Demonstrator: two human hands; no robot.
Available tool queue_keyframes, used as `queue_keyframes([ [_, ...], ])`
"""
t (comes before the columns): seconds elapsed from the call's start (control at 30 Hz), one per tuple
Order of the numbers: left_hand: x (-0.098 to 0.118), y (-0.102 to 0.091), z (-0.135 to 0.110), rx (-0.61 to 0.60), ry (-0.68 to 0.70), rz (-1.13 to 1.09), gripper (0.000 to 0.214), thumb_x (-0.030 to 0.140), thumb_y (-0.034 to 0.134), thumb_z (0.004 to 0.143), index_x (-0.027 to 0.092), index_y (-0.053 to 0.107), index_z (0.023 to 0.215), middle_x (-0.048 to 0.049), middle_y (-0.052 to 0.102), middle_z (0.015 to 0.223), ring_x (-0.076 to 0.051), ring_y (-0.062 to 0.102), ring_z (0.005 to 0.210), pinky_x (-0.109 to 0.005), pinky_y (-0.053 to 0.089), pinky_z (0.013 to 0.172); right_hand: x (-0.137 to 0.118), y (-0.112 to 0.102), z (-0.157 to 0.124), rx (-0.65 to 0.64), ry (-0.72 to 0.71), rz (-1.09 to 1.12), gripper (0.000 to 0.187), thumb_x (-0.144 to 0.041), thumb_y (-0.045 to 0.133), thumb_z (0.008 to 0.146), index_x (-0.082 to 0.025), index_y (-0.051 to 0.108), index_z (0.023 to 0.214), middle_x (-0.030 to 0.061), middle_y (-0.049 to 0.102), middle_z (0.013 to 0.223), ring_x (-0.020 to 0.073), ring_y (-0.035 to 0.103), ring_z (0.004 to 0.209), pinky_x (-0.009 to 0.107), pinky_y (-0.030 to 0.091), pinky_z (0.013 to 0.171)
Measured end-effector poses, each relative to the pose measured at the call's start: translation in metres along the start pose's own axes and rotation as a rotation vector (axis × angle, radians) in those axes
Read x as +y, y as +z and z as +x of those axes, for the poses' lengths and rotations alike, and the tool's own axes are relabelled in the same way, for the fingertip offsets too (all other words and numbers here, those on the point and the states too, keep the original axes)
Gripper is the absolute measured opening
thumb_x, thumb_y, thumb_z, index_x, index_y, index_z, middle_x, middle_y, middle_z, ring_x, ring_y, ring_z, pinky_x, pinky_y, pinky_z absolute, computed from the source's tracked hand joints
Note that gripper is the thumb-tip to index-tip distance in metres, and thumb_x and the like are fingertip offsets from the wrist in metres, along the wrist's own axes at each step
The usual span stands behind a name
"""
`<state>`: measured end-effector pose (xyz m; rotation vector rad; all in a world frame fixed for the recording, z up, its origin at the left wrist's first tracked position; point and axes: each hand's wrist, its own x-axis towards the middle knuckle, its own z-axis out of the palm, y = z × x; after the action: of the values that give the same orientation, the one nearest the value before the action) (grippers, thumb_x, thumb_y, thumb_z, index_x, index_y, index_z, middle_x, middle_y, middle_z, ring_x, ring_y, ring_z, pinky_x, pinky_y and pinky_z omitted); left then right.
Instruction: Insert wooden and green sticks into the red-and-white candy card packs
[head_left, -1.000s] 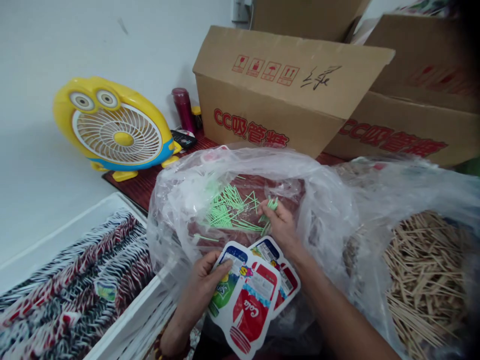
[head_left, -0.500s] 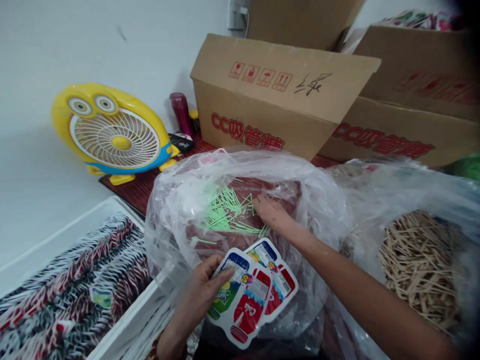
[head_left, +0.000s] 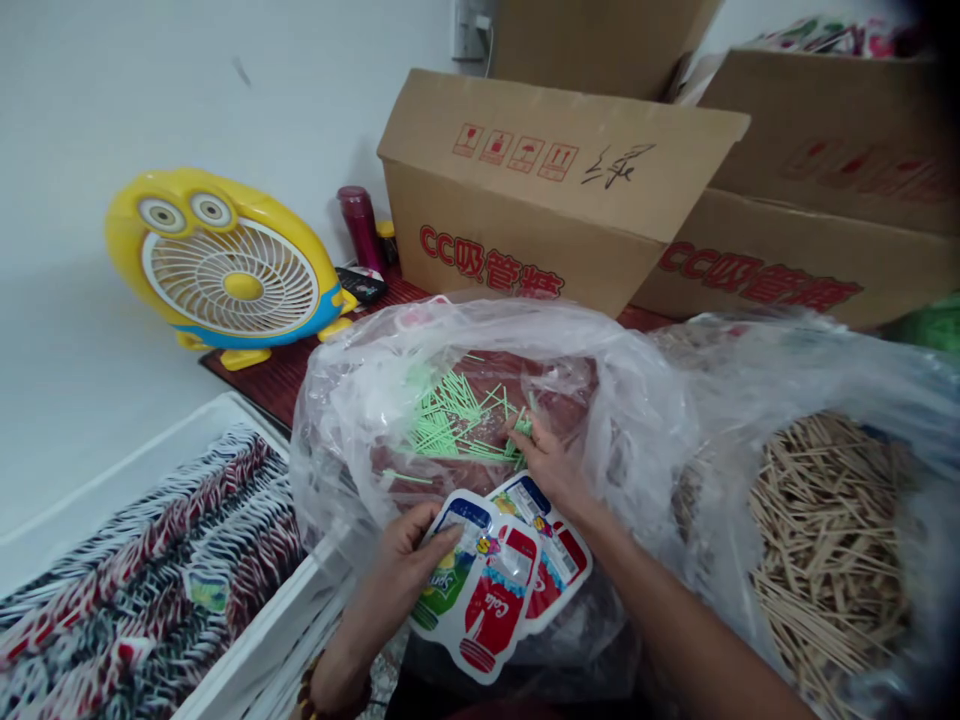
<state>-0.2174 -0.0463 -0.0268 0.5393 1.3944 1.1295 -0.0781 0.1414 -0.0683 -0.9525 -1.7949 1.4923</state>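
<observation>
Green sticks (head_left: 450, 420) lie scattered inside the clear plastic bag (head_left: 645, 400) on the surface (head_left: 277, 378); the right hand (head_left: 551, 468) reaches in, fingers pinched on a few; the left hand (head_left: 397, 580) grips bottle-shaped packets (head_left: 499, 590) at the bag's near edge.

Left hand (head_left: 401, 570) grips bottle-shaped printed pouches (head_left: 495, 580) at the near edge of a clear plastic bag (head_left: 637, 400). Right hand (head_left: 551, 465) is inside the bag, apparently pinching green sticks (head_left: 450, 420). A second bag holds tan sticks (head_left: 825, 540).
</observation>
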Motion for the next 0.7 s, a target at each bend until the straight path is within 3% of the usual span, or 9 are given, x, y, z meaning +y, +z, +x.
queue_keyframes([
  [0.13, 0.004, 0.002, 0.0, -0.009, 0.014, 0.026, 0.03, 0.043, 0.07, 0.074, 0.015, 0.063, 0.08, -0.0012, 0.065, 0.071, -0.014, 0.058, 0.061, -0.022, 0.044, 0.056, -0.004, -0.001, -0.001, 0.056, 0.051, 0.208, 0.023, -0.043, 0.052, 0.082, -0.022, 0.052, 0.093, 0.0016, 0.062, 0.081, 0.0176, 0.058, 0.077, 0.031, 0.046, 0.071],
  [0.27, 0.007, 0.01, 0.004, -0.045, 0.039, 0.046, 0.028, 0.041, 0.069, 0.076, 0.014, 0.063, 0.08, -0.0015, 0.066, 0.072, -0.013, 0.057, 0.059, -0.022, 0.044, 0.055, -0.026, -0.008, -0.009, 0.057, 0.136, 0.443, 0.025, -0.04, 0.059, 0.077, -0.023, 0.048, 0.092, -0.0012, 0.057, 0.075, 0.0155, 0.056, 0.065, 0.029, 0.046, 0.062],
  [0.47, 0.01, 0.024, 0.013, -0.084, 0.069, 0.084, 0.029, 0.042, 0.068, 0.076, 0.015, 0.064, 0.085, -0.0033, 0.068, 0.075, -0.015, 0.06, 0.062, -0.023, 0.044, 0.056, -0.062, -0.028, -0.048, -0.294, -0.047, -0.149, 0.016, -0.031, 0.044, 0.091, -0.02, 0.054, 0.084, 0.0, 0.058, 0.077, 0.0133, 0.051, 0.067, 0.026, 0.04, 0.063],
  [0.7, 0.009, 0.034, 0.022, -0.062, 0.162, 0.291, 0.024, 0.04, 0.064, 0.078, 0.016, 0.062, 0.072, -0.0006, 0.064, 0.065, -0.014, 0.053, 0.055, -0.021, 0.036, 0.049, -0.054, -0.026, -0.076, -0.349, -0.176, -0.526, 0.01, -0.013, 0.042, 0.086, -0.021, 0.048, 0.085, 0.0017, 0.058, 0.08, 0.0146, 0.05, 0.068, 0.026, 0.035, 0.061],
])
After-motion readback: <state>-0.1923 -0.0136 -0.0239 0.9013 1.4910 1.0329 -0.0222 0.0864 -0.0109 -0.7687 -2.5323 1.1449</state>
